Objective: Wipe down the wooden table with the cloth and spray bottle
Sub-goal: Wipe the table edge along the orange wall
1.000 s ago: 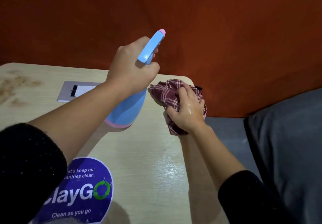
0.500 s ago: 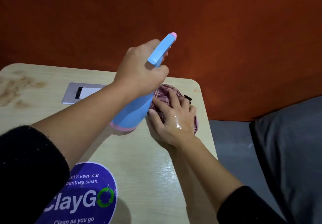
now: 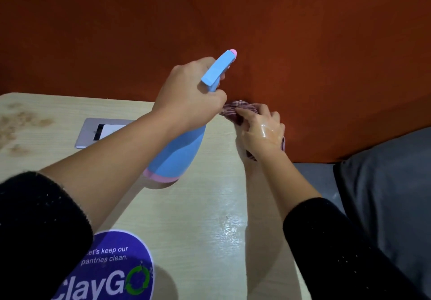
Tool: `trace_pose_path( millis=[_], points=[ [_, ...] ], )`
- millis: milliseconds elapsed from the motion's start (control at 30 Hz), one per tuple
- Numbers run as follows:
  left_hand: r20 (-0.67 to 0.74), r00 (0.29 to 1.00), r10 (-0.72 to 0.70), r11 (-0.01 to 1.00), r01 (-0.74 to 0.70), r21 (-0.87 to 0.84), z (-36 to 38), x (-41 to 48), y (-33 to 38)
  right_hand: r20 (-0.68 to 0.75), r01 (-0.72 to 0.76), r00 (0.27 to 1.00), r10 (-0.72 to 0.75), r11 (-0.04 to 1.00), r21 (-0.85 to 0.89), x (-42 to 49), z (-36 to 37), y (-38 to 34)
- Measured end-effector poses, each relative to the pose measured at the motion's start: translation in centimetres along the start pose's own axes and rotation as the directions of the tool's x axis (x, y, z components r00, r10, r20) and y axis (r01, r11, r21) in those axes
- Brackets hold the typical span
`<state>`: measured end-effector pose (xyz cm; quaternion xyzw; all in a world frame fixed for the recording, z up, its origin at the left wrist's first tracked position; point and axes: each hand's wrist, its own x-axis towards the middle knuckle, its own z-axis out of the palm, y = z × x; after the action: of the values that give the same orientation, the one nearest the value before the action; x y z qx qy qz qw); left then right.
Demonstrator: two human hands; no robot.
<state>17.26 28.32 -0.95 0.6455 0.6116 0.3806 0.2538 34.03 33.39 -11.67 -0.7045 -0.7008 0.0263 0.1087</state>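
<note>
Hands: bottle [image 3: 179, 152], cloth [image 3: 235, 110] at table [image 3: 210, 218] corner

Blue spray bottle [image 3: 179, 150], pink trim; red plaid cloth [image 3: 235, 109]; orange wall [image 3: 303, 42].

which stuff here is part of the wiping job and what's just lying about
In use:
- blue plastic spray bottle with pink trim, in left hand
- red plaid cloth, under right hand
- pale wooden table

Lying about:
- silver rectangular plate
- purple round sticker
- grey cushion
</note>
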Motion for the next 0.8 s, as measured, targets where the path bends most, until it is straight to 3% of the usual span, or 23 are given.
trace_pose_path(
  millis=[133,200,300,367,400,600,700,800],
  points=[
    [-0.019,1.000,-0.020,1.000,0.020,-0.024,-0.3,-0.4,-0.1,0.046,-0.195,0.980,0.194,0.981,0.013,0.4,-2.4,3.5],
    [-0.013,1.000,-0.028,0.999,0.028,-0.029,-0.3,-0.4,0.0,0.023,-0.217,0.976,0.216,0.976,0.022,0.1,-3.2,3.5],
    [-0.002,1.000,-0.022,1.000,0.022,-0.011,-0.2,-0.2,-0.1,-0.038,0.053,0.998,-0.053,0.999,-0.006,-1.5,-2.5,-0.6],
    [-0.011,1.000,-0.014,1.000,0.014,0.010,-0.1,-0.2,0.0,-0.010,0.273,0.962,-0.273,0.962,-0.015,-2.9,-0.9,-4.0],
    [-0.017,1.000,-0.013,1.000,0.013,0.019,0.0,-0.1,0.0,0.021,0.316,0.949,-0.315,0.949,-0.013,-3.1,-0.3,-5.0],
    [0.004,1.000,-0.005,1.000,0.005,-0.007,-0.2,-0.1,-0.1,-0.027,0.023,0.999,-0.023,1.000,0.009,0.1,0.0,0.1],
    [0.009,1.000,-0.008,1.000,0.008,-0.004,-0.1,-0.1,0.0,-0.110,-0.114,0.983,0.147,0.957,0.267,-0.1,0.2,2.2],
    [0.019,1.000,-0.014,1.000,0.014,-0.003,0.0,-0.1,0.1,-0.094,-0.211,0.953,0.289,0.851,0.480,-0.2,0.5,2.6]
  ],
)
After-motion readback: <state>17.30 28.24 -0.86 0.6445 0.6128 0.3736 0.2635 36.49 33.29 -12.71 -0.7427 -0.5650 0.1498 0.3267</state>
